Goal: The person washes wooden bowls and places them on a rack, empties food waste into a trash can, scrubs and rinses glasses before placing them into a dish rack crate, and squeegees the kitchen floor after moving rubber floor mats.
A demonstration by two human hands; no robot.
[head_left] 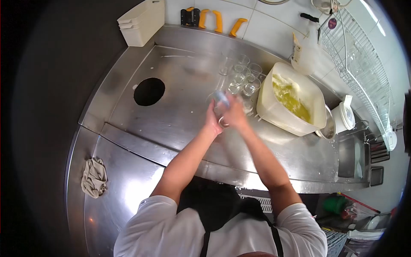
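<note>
My left hand (212, 119) is wrapped round a clear drinking glass (223, 122), held tilted just above the steel counter. Close against it is my right hand (236, 112), smeared by motion, its fingers closed on a soft light-blue sponge-like piece (221, 99) at the glass. Just beyond the hands stand several clear glasses (239, 77) in a cluster. To their right sits a large white plastic tub (274, 107) of yellow-green liquid with foam on top. Blur hides the exact contact between the piece and the glass.
A round hole (149, 91) opens in the counter (180, 107) at left. A crumpled cloth (94, 177) lies near the front left. Right of the tub are a metal bowl (329, 124), a white bucket (342, 115) and a sink (349, 158). A wire rack (359, 64) holds glassware above.
</note>
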